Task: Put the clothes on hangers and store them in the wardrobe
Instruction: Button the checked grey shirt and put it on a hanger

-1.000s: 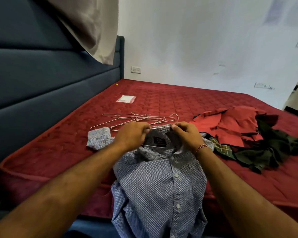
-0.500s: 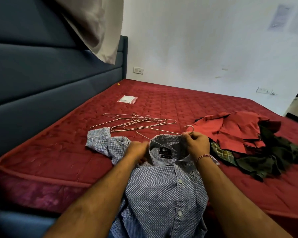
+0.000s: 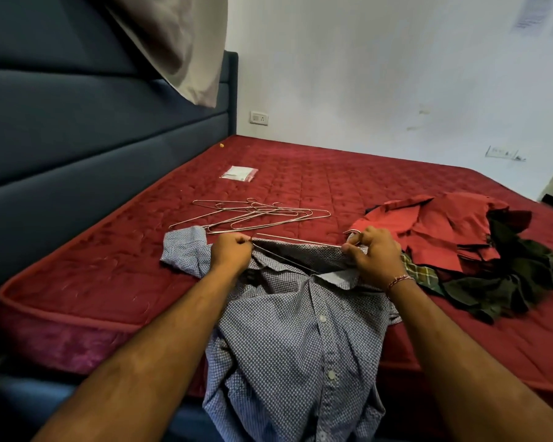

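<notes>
Blue dotted shirt (image 3: 288, 339) draped over the near edge of the red mattress (image 3: 332, 183), buttoned front up. Left hand (image 3: 232, 252) pinching collar and wire hanger (image 3: 297, 242) at one end; right hand (image 3: 372, 253) gripping collar and hanger at the other. Spare hangers (image 3: 253, 215) lying just beyond. Red and dark clothes (image 3: 460, 240) heaped to the right.

- Red quilted mattress (image 3: 348, 173), filling the middle of the view.
- Dark blue padded headboard (image 3: 77, 129) along its left edge.
- Small clear plastic packet (image 3: 239, 173) near its far left corner.
- Beige cloth (image 3: 186, 43) hanging at top left.
- White wall socket (image 3: 259, 117) beyond the far edge.
</notes>
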Tool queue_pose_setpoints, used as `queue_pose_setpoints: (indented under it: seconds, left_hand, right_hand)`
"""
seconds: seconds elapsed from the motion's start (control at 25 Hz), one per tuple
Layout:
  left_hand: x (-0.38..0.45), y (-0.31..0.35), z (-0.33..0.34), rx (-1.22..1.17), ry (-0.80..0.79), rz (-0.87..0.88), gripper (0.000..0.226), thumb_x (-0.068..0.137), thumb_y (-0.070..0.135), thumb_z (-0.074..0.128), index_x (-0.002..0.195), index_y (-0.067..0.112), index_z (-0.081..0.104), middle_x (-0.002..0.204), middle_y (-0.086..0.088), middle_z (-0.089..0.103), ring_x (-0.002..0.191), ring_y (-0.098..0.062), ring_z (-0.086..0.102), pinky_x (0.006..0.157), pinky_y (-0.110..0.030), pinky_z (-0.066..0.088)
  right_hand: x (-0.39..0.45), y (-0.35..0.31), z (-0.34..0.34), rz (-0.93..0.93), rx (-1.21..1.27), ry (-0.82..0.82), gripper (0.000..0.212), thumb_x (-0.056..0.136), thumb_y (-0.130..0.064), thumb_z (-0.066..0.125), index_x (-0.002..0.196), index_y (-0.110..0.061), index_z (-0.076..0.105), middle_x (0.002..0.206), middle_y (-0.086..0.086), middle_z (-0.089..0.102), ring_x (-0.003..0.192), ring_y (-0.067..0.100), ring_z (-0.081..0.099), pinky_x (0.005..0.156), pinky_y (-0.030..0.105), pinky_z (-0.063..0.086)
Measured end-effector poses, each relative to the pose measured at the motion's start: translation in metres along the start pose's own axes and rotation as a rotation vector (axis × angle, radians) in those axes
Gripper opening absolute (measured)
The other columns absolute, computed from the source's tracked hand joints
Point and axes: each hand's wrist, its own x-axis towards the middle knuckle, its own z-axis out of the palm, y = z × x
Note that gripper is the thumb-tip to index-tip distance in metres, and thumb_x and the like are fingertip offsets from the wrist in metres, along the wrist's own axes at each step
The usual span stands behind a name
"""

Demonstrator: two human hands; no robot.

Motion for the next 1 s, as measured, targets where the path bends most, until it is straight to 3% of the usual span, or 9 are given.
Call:
queue_pose_setpoints:
  seconds: [0.12, 0.28, 0.4, 0.48, 0.56, 0.64, 0.8, 0.88, 1.0]
  left_hand:
    - [0.0, 0.011, -0.013, 0.134, 0.078, 0.109, 0.015, 0.089, 0.016, 0.067, 0.078, 0.016, 0.076, 0.072, -0.002, 0.071, 0.068, -0.02, 0.061, 0.055, -0.027, 0.038]
    - [-0.003, 0.019, -0.024, 0.313, 0.183, 0.347, 0.014, 0.09, 0.021, 0.061, 0.082, 0.02, 0.072, 0.07, 0.002, 0.068, 0.067, -0.024, 0.063, 0.058, -0.029, 0.041]
    - [-0.011, 0.032, -0.025, 0.409, 0.024, 0.612, 0.023, 0.094, 0.02, 0.059, 0.115, 0.03, 0.062, 0.071, 0.003, 0.065, 0.064, -0.021, 0.062, 0.057, -0.032, 0.045]
    - [-0.017, 0.04, -0.019, 0.519, -0.155, 0.732, 0.025, 0.096, 0.017, 0.058, 0.116, 0.032, 0.06, 0.078, 0.004, 0.068, 0.069, -0.02, 0.064, 0.061, -0.032, 0.049]
    - [-0.02, 0.044, -0.007, 0.506, -0.263, 0.711, 0.025, 0.096, 0.013, 0.055, 0.106, 0.028, 0.071, 0.092, 0.005, 0.073, 0.08, -0.014, 0.066, 0.071, -0.032, 0.052]
    - [-0.018, 0.036, 0.007, 0.424, -0.334, 0.571, 0.03, 0.095, 0.01, 0.052, 0.108, 0.024, 0.076, 0.104, 0.005, 0.075, 0.087, -0.01, 0.066, 0.078, -0.03, 0.053]
    - [-0.008, -0.003, 0.029, 0.57, -0.357, 0.445, 0.036, 0.092, 0.011, 0.064, 0.127, 0.021, 0.067, 0.123, 0.001, 0.065, 0.113, -0.016, 0.062, 0.099, -0.031, 0.05]
    - [-0.003, -0.016, 0.036, 0.621, -0.295, 0.475, 0.029, 0.093, 0.028, 0.07, 0.122, 0.028, 0.068, 0.12, 0.004, 0.06, 0.116, -0.016, 0.058, 0.1, -0.035, 0.049]
    - [-0.001, -0.021, 0.044, 0.713, -0.134, 0.521, 0.024, 0.09, 0.052, 0.069, 0.105, 0.034, 0.07, 0.113, 0.007, 0.046, 0.112, -0.012, 0.042, 0.099, -0.039, 0.046]
  right_hand:
    - [-0.001, -0.001, -0.005, -0.043, -0.029, -0.025, 0.017, 0.088, -0.038, 0.077, 0.077, -0.031, 0.065, 0.087, -0.015, 0.052, 0.108, 0.015, 0.042, 0.096, 0.041, 0.031]
    - [0.002, -0.012, 0.002, -0.173, -0.195, -0.195, 0.021, 0.091, -0.046, 0.071, 0.085, -0.026, 0.068, 0.1, -0.01, 0.056, 0.114, 0.021, 0.045, 0.095, 0.042, 0.033]
    - [0.013, -0.02, 0.0, -0.185, -0.067, -0.227, 0.017, 0.087, -0.049, 0.074, 0.083, -0.034, 0.068, 0.108, -0.012, 0.056, 0.117, 0.018, 0.042, 0.098, 0.042, 0.035]
    - [0.032, -0.03, 0.001, -0.207, -0.108, -0.362, 0.02, 0.084, -0.053, 0.077, 0.089, -0.034, 0.069, 0.119, -0.015, 0.056, 0.124, 0.016, 0.038, 0.103, 0.042, 0.034]
    - [0.05, -0.044, 0.008, -0.209, -0.143, -0.41, 0.022, 0.083, -0.054, 0.076, 0.089, -0.036, 0.067, 0.126, -0.015, 0.056, 0.128, 0.017, 0.037, 0.106, 0.043, 0.034]
    - [0.057, -0.054, 0.022, -0.177, -0.215, -0.323, 0.021, 0.085, -0.055, 0.074, 0.095, -0.038, 0.068, 0.129, -0.011, 0.054, 0.129, 0.021, 0.04, 0.106, 0.045, 0.037]
    - [0.019, -0.046, 0.061, 0.093, -0.272, -0.222, 0.065, 0.076, -0.057, 0.077, 0.13, -0.03, 0.054, 0.132, 0.0, 0.047, 0.125, 0.024, 0.044, 0.103, 0.045, 0.047]
    - [-0.01, -0.033, 0.078, 0.218, -0.143, -0.15, 0.062, 0.075, -0.052, 0.081, 0.123, -0.025, 0.053, 0.123, 0.002, 0.048, 0.119, 0.024, 0.047, 0.1, 0.042, 0.05]
    - [-0.027, -0.028, 0.09, 0.414, 0.104, -0.011, 0.038, 0.073, -0.039, 0.079, 0.101, -0.023, 0.059, 0.102, -0.001, 0.06, 0.101, 0.022, 0.059, 0.088, 0.034, 0.052]
